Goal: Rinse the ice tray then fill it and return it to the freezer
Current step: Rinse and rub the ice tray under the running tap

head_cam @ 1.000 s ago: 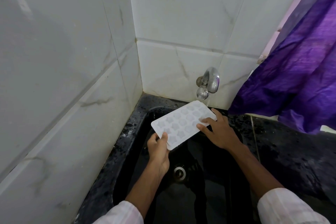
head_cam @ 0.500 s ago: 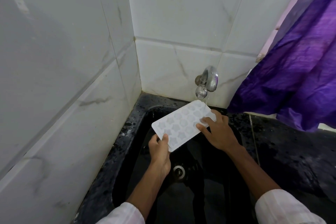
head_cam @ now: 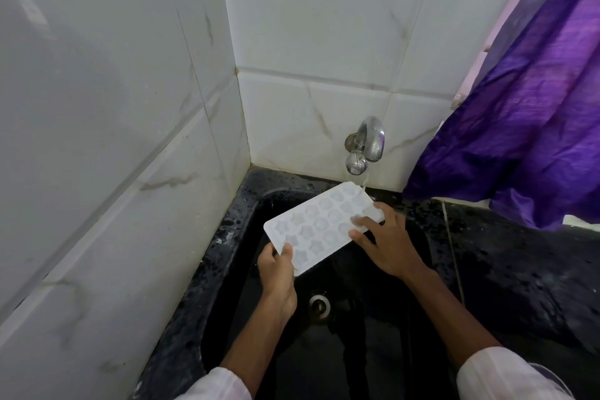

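A white ice tray [head_cam: 319, 225] with star and round moulds is held over the black sink [head_cam: 246, 269], tilted with its far corner up under the tap. My left hand [head_cam: 277, 273] grips the tray's near corner, thumb on top. My right hand [head_cam: 386, 240] holds its right edge, fingers lying over the moulds. The chrome tap [head_cam: 365, 148] on the tiled back wall runs a thin stream of water onto the tray's far right corner.
White marble tiles close in the left and the back. The drain [head_cam: 319, 302] lies in the sink bottom below the tray. A wet black speckled counter [head_cam: 519, 269] spreads to the right, with a purple cloth [head_cam: 532, 127] hanging over its far end.
The tray and both hands have stayed almost still under the running tap; the view has shifted only slightly.
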`<state>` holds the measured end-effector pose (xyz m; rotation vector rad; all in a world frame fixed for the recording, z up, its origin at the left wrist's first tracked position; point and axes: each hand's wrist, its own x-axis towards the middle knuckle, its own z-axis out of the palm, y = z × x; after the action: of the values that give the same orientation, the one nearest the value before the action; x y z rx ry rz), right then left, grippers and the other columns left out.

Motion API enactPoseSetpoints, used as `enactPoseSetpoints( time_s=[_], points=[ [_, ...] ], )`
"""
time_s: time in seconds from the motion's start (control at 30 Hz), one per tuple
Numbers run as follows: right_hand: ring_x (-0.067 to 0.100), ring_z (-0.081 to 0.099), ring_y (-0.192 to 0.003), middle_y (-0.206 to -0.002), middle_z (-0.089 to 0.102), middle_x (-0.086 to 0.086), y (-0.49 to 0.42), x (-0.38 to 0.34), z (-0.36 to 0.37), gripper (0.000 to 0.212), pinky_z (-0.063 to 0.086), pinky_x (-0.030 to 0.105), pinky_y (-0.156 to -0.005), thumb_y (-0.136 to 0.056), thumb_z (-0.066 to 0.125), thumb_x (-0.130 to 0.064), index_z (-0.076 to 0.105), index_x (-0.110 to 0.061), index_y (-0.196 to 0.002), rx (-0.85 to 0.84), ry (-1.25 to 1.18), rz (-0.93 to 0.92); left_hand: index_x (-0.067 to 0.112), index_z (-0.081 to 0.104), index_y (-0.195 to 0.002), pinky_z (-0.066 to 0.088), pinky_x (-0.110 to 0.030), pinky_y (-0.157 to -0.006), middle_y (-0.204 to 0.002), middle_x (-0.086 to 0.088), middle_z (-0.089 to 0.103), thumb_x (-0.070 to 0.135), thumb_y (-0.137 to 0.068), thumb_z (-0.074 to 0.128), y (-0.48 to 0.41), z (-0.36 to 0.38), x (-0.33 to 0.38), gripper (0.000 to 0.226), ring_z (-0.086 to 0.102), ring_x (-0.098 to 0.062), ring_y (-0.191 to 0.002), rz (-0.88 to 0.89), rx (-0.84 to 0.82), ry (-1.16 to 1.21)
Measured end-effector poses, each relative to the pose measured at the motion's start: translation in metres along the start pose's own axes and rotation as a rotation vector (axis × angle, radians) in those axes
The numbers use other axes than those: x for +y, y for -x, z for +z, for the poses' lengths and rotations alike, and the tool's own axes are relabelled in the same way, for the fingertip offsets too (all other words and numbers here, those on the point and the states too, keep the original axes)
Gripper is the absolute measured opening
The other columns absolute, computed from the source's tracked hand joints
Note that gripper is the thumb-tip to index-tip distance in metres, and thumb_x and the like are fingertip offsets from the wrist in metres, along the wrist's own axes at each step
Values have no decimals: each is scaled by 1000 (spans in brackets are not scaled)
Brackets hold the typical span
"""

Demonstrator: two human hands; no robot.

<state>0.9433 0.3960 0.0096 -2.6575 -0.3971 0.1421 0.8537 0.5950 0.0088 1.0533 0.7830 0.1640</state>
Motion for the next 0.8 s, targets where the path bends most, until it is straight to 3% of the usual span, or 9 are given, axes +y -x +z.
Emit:
enactPoseSetpoints(
  time_s=[0.1, 0.17, 0.3, 0.47, 0.57, 0.63, 0.67, 0.73, 0.8],
  points=[
    [29, 26, -138, -150, 29, 2, 8, 0, 8, 31, 31, 37, -108, -94, 60, -47, 55, -29, -119, 23, -194, 38, 8, 60, -117, 59, -43, -86, -109, -10, 71, 9, -103, 49, 0, -7, 0, 18, 71, -25, -99, 68, -4, -94],
    [26, 37, -132, -142, 35, 2, 11, 2, 15, 38, 35, 34, -106, -93, 62, -45, 47, -26, -123, 58, -313, 80, 10, 60, -112, 60, -43, -85, -106, -8, 71, 10, -102, 50, -1, -13, -2, 14, 71, -23, -96, 141, -2, -185],
    [26, 36, -141, -156, 27, 8, 19, 6, 27, 70, 35, 40, -115, -93, 65, -40, 31, -16, -150, -6, -420, 206, 21, 58, -97, 57, -35, -75, -99, -2, 70, 14, -101, 53, -3, -27, -5, 10, 69, -17, -90, 347, -30, -448],
    [28, 30, -146, -162, 21, 10, 25, 8, 40, 87, 32, 46, -119, -90, 67, -45, 20, -14, -157, -73, -419, 271, 14, 60, -99, 45, -12, -60, -82, 9, 65, 10, -100, 54, -3, -48, -9, 7, 64, -2, -73, 693, -142, -734],
    [27, 31, -147, -162, 23, 9, 25, 16, 48, 96, 34, 48, -117, -84, 67, -57, 19, -16, -157, -97, -413, 289, 11, 61, -123, 49, -14, -87, -113, 8, 68, 17, -101, 49, -2, -58, -11, 26, 64, 0, -104, 879, -227, -844],
    [28, 29, -148, -162, 21, 11, 26, 16, 50, 99, 33, 48, -118, -84, 70, -53, 16, -15, -158, -110, -409, 279, 17, 58, -128, 39, -17, -108, -128, 16, 58, 27, -105, 40, 3, -61, -9, 31, 52, 12, -121, 1045, -295, -857],
    [28, 27, -148, -162, 20, 12, 28, 13, 49, 98, 32, 47, -119, -86, 72, -47, 14, -14, -159, -114, -411, 271, 15, 60, -124, 35, -23, -115, -130, 14, 59, 30, -107, 35, 4, -62, -9, 34, 52, 10, -123, 1159, -325, -879],
    [27, 25, -149, -162, 18, 14, 31, 11, 48, 97, 27, 42, -121, -89, 73, -38, 12, -12, -159, -122, -406, 264, 3, 69, -113, 37, -40, -116, -126, -5, 67, 20, -109, 30, -3, -66, -11, 43, 61, -10, -121, 1397, -384, -977],
    [27, 22, -150, -163, 17, 14, 31, 13, 49, 95, 23, 35, -121, -90, 71, -35, 11, -8, -158, -140, -369, 281, -1, 73, -103, 43, -45, -111, -118, -14, 70, 9, -108, 31, -11, -70, -13, 43, 66, -22, -113, 1561, -417, -1077]
  ],
)
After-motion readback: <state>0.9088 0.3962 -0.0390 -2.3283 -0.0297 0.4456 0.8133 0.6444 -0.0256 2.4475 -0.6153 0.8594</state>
